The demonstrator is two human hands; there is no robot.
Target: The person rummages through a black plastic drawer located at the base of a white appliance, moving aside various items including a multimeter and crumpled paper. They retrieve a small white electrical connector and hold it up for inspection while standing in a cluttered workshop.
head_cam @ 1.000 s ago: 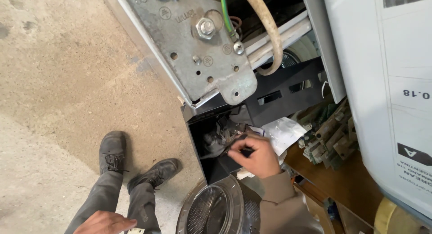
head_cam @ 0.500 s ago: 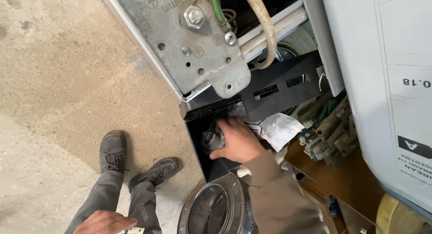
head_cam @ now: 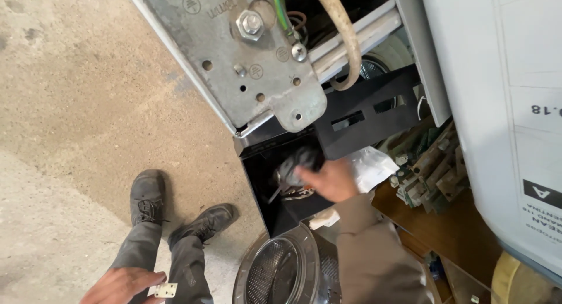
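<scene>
My right hand reaches into a black open box under a grey metal bracket and touches a dark bundled part there; the hand is blurred, so its grip is unclear. My left hand hangs low at the bottom left beside my leg and holds a small white hinge-like plate at its fingertips. The bracket carries a large bolt and a beige hose.
A round metal drum with a perforated inside lies below the box. A white plastic bag, old circuit boards on a wooden surface, and a big white container stand at the right. My shoes are on the concrete floor.
My right hand has pushed further up and left into the black box onto the dark part. The left hand has stayed low by my leg.
</scene>
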